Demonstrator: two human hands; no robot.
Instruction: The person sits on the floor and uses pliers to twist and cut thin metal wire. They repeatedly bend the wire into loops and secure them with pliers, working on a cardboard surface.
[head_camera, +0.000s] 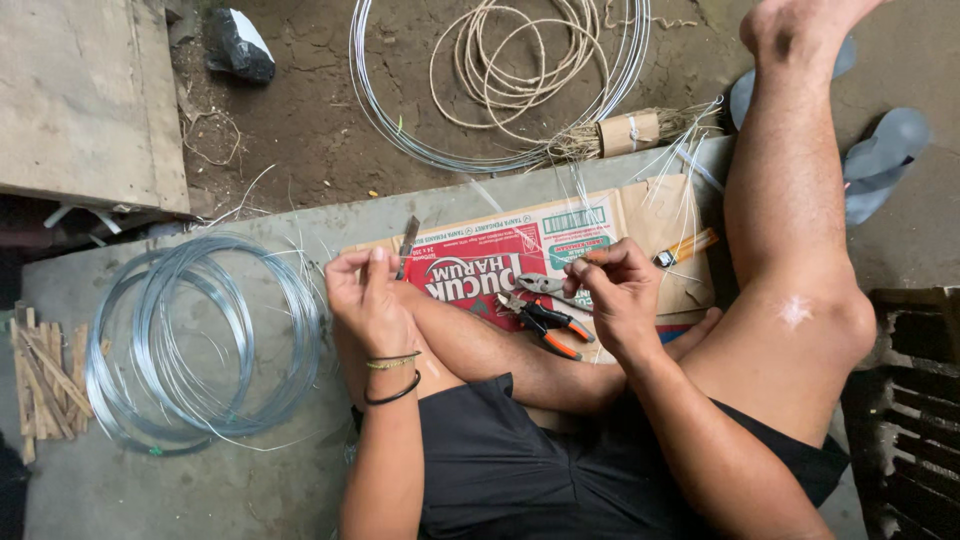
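Head view: a thin wire strand (480, 262) is being pinched at both ends, left hand (365, 300) at 9 o'clock of frame centre, right hand (615, 295) at 3 o'clock. Fingertips of both hands are being pressed together on the strand; the strand itself is barely being seen between them. Orange-handled pliers (545, 325) are being left on the flattened cardboard box (640, 215), between the hands, just below the strand. A big wire coil (200, 340) is being kept on the concrete at 9 o'clock. A second coil (500, 80) with twine (510, 60) inside is lying on dirt at 12 o'clock. Wooden sticks (45, 380) are being stacked at far 9 o'clock. Sandals (880, 150) are sitting at 2 o'clock.
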